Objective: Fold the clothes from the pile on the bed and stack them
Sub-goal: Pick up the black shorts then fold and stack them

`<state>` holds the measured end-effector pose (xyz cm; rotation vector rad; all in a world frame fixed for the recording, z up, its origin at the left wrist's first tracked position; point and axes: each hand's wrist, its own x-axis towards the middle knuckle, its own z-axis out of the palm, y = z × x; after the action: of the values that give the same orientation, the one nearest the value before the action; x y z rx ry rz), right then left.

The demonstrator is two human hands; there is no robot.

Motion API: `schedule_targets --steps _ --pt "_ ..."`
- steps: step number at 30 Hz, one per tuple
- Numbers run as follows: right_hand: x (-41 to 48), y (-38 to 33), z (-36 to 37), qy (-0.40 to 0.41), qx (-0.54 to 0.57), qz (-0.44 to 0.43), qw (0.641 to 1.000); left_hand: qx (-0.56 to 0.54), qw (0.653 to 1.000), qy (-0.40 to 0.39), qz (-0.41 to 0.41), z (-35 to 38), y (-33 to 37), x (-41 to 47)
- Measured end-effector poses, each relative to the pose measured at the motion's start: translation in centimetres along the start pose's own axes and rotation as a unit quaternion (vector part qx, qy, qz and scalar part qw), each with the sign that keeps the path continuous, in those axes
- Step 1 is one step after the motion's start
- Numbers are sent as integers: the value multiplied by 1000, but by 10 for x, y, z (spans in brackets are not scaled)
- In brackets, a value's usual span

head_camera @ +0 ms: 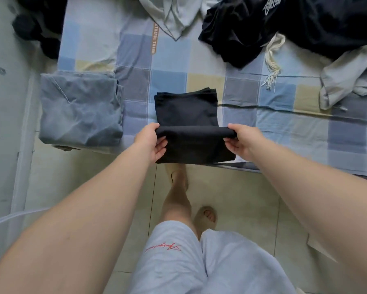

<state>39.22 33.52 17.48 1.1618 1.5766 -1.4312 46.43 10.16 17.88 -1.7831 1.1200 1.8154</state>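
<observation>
Grip first: our left hand (155, 143) pinches the left end of a raised fold in the black garment (186, 111), and our right hand (239, 141) pinches the right end, thumbs on top and fingers beneath. The garment lies partly folded at the near edge of the checked bed sheet (242, 92), with its near part over the edge. Just to its left sits a folded grey garment (80, 107). Farther back lies the dark pile (305, 28), where one piece bears a white logo (272, 5) we cannot read. An orange strip (155, 39) on the sheet carries pale capitals, too blurred to read. Red script (163, 248) on our pale shorts (178, 268) is likewise illegible.
</observation>
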Motion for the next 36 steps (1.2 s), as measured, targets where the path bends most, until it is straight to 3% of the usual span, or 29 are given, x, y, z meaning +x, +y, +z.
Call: schedule_targets --steps 5,8,10,12,13,15,16,17,19,24,28,32,34,36 --pt "60 -65 48 20 34 23 999 -24 999 0 -43 38 64 58" --pt "102 -77 71 -5 19 8 1000 -48 999 3 -22 55 79 97" --pt "122 -72 81 -29 -30 -40 998 20 998 14 49 63 76 118" --pt "133 -57 84 -49 -158 -118 979 208 962 37 175 62 62 135" --pt "138 -46 85 -67 -265 -157 949 331 913 28 238 60 51 144" --pt "146 -21 83 -69 -503 -217 834 547 784 6 295 56 28 158" --pt "152 -9 82 -53 -582 -247 773 605 737 7 300 55 18 166" --pt "158 2 82 -39 -626 -278 727 634 713 11 298 55 9 175" --pt "175 18 82 -14 -657 -327 679 647 700 19 301 56 -5 195" --pt "230 36 81 19 -684 -380 623 653 674 48 342 61 -25 236" --pt "232 34 80 9 -674 -383 632 648 673 52 354 62 -26 235" --pt "208 24 65 -3 -606 -376 701 560 737 30 377 52 -13 208" --pt "200 21 55 5 -541 -342 769 494 792 62 353 48 -10 200" --pt "202 17 48 9 -434 -250 865 401 868 77 284 46 -10 203"
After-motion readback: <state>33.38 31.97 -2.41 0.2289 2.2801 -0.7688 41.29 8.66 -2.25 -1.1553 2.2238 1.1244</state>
